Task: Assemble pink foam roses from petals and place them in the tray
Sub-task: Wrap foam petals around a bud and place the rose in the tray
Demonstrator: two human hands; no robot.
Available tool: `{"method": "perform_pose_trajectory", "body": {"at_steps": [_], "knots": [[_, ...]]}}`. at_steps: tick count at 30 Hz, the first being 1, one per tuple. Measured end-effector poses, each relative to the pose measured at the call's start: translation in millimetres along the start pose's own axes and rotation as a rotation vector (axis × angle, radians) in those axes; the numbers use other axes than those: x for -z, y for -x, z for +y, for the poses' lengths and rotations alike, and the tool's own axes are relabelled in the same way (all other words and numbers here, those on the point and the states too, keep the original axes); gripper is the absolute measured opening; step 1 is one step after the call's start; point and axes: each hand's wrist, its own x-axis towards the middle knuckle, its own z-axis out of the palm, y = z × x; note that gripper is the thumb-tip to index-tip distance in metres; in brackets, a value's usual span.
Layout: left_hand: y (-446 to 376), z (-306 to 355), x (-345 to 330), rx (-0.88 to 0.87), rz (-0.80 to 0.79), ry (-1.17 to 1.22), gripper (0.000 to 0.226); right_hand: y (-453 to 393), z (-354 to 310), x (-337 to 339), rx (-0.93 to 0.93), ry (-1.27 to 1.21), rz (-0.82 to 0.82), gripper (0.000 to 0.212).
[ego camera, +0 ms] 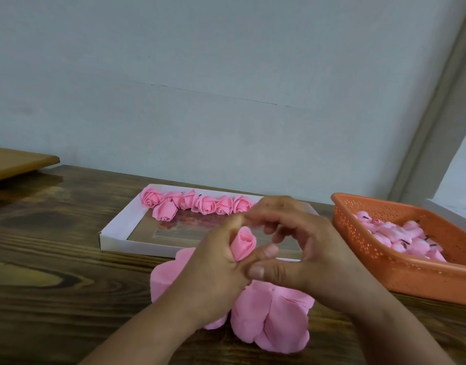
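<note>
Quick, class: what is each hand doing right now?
Left hand: grips the rolled pink rose bud.
Right hand: fingers curled beside the bud, thumb against the left thumb; blurred, so any hold on it cannot be told.

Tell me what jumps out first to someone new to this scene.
Both hands meet at centre: the left hand grips a pink rosebud, the right hand curled beside it. Finished roses line the white tray behind; an orange basket sits right.

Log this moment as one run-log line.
left hand: grips rosebud | right hand: thumb at bud base | tray: finished roses
</note>
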Motion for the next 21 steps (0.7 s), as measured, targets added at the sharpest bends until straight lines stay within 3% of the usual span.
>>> {"method": "perform_pose_trajectory", "body": {"at_steps": [4, 6, 9, 12, 16, 21], "knots": [[2.7, -4.8, -0.1, -0.016, -0.08, -0.085, 0.053, 1.5, 0.0, 4.9, 0.005, -0.055, -0.006, 0.047], [1.3, -6.2, -0.1, 0.0, -0.097, -0.062, 0.053, 2.3, -1.8, 6.3, 0.008, -0.063, -0.074, 0.047], [-1.0, -3.4, -2.6, -0.092, -0.178, -0.076, 0.034, 2.9, -3.6, 7.3, -0.007, -0.095, -0.177, 0.044], [-0.7, -3.1, -4.6, -0.065, -0.216, -0.035, 0.023, 3.0, -2.5, 7.5, -0.05, -0.171, -0.204, 0.036], [0.4, -8.2, -4.3, 0.014, -0.213, -0.012, 0.039, 3.8, -0.7, 6.8, -0.039, -0.193, -0.198, 0.018], [-0.4, -1.4, -3.7, 0.073, -0.292, 0.087, 0.038, 1.2, 3.2, 8.7, -0.046, -0.124, -0.195, 0.018]]}}
